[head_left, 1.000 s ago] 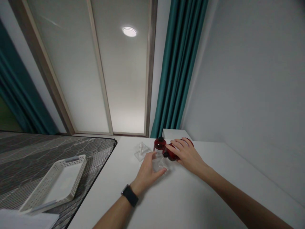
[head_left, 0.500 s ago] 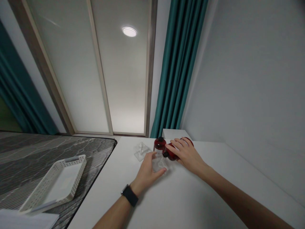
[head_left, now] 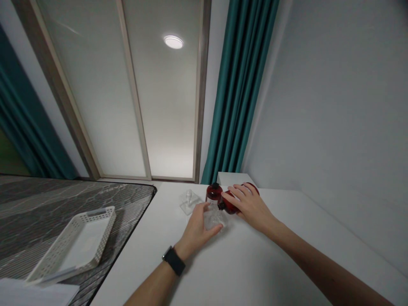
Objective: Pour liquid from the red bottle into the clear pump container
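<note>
Left hand [head_left: 196, 227]: curled about a small clear container [head_left: 214, 219], thumb on the near side and fingers on the far side, grasping it where it rests on the white table [head_left: 255, 272]. A dark watch [head_left: 174, 260] sits on that wrist.

Right hand [head_left: 251, 206]: laid palm-down over a red bottle [head_left: 228, 205] that lies on its side, black cap pointing toward the left hand. The fingers are stretched along the bottle rather than clenched (whether they actually grip it cannot be told).

Both items sit near the far edge of the table, just beside each other.

An upright red bottle [head_left: 213, 192] with a black cap stands just behind them, close to the lying one. A clear packet [head_left: 188, 200] lies to its left.

A white basket [head_left: 105, 221] rests well apart, on the dark patterned surface [head_left: 47, 199] left of the table. A teal curtain [head_left: 237, 93] hangs behind.
</note>
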Demonstrator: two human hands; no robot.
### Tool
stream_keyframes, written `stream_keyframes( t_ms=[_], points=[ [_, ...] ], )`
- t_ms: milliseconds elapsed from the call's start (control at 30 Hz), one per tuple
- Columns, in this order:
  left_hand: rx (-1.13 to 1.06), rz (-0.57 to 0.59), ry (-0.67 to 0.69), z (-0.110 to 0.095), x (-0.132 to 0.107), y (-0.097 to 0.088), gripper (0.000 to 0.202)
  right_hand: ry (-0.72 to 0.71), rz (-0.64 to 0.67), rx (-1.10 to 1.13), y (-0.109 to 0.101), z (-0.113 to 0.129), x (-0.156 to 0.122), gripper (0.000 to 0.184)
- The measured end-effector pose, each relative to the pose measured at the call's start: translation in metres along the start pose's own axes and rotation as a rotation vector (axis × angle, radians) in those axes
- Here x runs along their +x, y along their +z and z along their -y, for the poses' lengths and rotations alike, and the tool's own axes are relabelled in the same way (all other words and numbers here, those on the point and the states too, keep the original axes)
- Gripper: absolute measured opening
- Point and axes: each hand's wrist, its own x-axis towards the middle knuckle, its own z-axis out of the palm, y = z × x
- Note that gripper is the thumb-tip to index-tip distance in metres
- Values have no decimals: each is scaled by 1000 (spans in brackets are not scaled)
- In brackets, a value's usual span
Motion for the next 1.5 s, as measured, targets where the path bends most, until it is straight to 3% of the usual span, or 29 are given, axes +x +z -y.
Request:
stream_keyframes(
  t_ms=[1500],
  points=[
    [10, 13, 13, 0, 1, -1, 62, -40, -36, -2, 5, -4, -2, 62]
  ],
)
